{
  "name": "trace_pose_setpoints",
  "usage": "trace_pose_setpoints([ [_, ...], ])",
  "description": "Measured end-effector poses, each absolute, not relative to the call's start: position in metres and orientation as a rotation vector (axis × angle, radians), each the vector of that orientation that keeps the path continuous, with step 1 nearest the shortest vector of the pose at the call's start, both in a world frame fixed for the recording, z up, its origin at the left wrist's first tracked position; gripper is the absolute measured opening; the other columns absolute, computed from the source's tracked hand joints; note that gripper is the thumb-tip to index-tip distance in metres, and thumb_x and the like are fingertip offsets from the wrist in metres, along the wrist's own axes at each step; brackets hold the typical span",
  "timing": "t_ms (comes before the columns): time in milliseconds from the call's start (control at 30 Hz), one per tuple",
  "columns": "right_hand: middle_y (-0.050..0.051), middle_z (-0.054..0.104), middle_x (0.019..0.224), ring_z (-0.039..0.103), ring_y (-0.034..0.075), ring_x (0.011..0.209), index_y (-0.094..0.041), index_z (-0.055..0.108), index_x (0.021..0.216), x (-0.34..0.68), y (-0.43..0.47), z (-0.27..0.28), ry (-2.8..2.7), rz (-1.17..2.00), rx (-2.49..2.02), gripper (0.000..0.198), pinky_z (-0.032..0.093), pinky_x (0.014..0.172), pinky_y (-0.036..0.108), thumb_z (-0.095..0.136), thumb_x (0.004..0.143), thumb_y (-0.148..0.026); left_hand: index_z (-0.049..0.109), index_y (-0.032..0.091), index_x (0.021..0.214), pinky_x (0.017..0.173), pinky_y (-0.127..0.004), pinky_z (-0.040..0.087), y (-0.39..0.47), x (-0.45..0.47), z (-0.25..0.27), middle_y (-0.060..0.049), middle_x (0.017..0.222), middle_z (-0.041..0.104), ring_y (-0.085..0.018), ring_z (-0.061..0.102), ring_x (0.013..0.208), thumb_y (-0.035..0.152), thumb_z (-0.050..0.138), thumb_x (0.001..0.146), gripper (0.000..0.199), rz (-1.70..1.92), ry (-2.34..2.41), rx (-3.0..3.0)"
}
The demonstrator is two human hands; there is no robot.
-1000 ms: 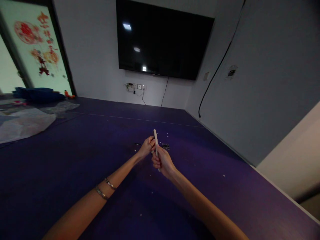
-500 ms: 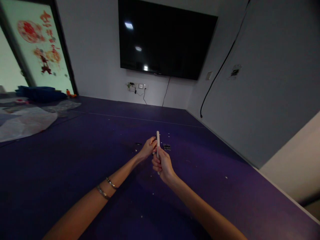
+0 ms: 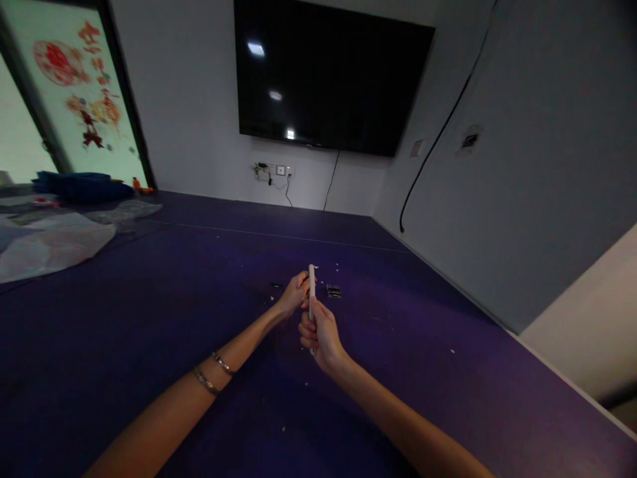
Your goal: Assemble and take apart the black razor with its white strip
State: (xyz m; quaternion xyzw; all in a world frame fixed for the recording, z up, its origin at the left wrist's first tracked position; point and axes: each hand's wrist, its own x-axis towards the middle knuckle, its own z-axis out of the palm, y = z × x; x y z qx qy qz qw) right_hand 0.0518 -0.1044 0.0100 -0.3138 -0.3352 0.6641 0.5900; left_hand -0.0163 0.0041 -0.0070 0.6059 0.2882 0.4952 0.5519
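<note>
My right hand [image 3: 323, 335] is closed round a slim white rod-shaped tool [image 3: 312, 281], its upper part standing out above the fist. The tool's kind cannot be made out. Just beyond and to the left, my left hand [image 3: 295, 293] has its fingers closed beside the rod; whatever they grip is hidden behind it. A small dark square piece with light markings [image 3: 334, 291] lies on the purple surface [image 3: 279, 372] to the right of the hands. To their left is a thin dark strip [image 3: 276, 285]. Small white bits are scattered around.
A large black television [image 3: 333, 76] hangs on the far wall above sockets [image 3: 281, 170] and wires. From the right wall dangles a black cable [image 3: 438, 136]. Clear plastic sheeting [image 3: 60, 245] and a dark blue bundle [image 3: 82, 187] lie at the left.
The white rod and my right hand have shifted slightly left and down. My left hand stays almost in place, now more covered by the rod.
</note>
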Motion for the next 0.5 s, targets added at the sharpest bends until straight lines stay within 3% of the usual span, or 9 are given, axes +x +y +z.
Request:
trace_pose_setpoints([
  [500,-0.013,0.024,0.041,0.013,0.002,0.032,-0.021,0.043,0.075,0.0552,-0.1016,0.0107,-0.797,1.514,-0.721,0.036,0.005,0.031,0.015,0.059,0.069,-0.053,0.046,0.015,0.074,0.034,-0.015,0.019,-0.001,-0.0154,-0.0026,0.008,0.051,0.038,-0.001,0.028,0.033,0.034,0.052,0.075,0.019,1.165,0.656,1.48],
])
